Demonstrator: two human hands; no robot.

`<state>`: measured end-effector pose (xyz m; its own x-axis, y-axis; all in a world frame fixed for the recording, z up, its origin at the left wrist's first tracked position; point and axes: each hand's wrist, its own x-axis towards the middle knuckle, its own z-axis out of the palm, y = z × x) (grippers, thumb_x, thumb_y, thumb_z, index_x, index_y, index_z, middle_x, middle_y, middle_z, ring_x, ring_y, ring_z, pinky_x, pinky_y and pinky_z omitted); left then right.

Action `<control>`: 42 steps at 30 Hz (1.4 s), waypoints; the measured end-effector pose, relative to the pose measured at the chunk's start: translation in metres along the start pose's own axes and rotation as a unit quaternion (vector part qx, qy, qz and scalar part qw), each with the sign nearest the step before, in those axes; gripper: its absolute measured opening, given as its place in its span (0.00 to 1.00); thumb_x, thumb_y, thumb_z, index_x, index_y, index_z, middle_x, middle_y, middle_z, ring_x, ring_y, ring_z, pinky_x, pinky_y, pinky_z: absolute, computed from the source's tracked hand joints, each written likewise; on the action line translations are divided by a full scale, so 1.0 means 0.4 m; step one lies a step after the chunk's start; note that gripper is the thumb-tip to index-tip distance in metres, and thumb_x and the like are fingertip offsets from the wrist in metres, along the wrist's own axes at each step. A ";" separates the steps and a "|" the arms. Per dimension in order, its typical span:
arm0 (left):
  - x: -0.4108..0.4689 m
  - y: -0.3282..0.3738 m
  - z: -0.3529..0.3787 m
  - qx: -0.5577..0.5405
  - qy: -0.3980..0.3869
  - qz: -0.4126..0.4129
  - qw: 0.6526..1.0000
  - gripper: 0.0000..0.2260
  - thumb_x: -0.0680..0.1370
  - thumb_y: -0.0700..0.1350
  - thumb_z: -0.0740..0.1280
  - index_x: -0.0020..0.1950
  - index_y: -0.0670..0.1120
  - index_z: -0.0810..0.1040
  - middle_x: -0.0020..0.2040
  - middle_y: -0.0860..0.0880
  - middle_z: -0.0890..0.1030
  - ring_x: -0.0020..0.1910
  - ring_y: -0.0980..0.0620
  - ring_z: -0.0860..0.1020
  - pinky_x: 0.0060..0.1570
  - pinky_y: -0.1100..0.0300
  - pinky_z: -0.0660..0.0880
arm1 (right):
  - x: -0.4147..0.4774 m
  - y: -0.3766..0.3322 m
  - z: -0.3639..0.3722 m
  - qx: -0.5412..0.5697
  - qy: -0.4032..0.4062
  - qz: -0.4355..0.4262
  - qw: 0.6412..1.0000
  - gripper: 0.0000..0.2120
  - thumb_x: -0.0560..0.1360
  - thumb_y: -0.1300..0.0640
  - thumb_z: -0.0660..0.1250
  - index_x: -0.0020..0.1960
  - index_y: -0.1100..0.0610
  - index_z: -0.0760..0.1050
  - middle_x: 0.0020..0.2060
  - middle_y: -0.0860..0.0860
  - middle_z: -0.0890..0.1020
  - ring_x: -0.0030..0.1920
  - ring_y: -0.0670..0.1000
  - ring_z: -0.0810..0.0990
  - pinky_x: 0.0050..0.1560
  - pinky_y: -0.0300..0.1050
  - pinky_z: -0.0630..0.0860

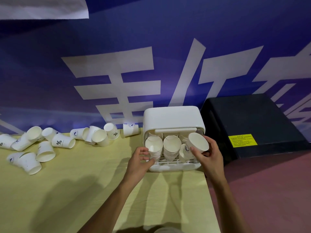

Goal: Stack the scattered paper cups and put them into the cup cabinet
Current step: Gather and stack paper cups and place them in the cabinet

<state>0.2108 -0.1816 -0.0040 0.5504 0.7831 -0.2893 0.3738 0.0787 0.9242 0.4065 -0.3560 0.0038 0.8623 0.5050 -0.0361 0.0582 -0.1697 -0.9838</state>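
The white cup cabinet (173, 118) stands at the table's right end with its front open. Inside lie a left stack of paper cups (154, 145), a middle stack (171, 146) and a shorter right stack (183, 153), mouths facing me. My right hand (211, 154) grips a white paper cup (197, 142) at the cabinet's right opening, above the right stack. My left hand (140, 161) has its fingers curled against the left stack's lower side. Several loose cups (62, 142) lie scattered on the table's left and back.
The yellow table (84, 190) ends just right of the cabinet. A black box (252, 118) with a yellow label sits to the right, beyond the edge. A blue banner wall (117, 64) rises directly behind the cups and cabinet.
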 end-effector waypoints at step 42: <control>-0.073 -0.161 -0.398 -0.058 0.050 -0.050 0.996 0.13 0.75 0.44 0.73 0.55 0.53 0.74 0.54 0.51 0.78 0.43 0.58 0.77 0.40 0.72 0.73 | -0.272 -0.067 0.513 -0.173 -0.113 -0.051 0.977 0.14 0.75 0.57 0.73 0.58 0.45 0.78 0.53 0.43 0.80 0.51 0.41 0.80 0.47 0.43 0.76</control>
<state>0.0518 -0.1112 -0.0153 0.4349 0.8248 -0.3612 0.3310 0.2266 0.9160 0.2080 -0.2325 -0.0020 0.7120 0.7020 -0.0178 0.3381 -0.3649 -0.8675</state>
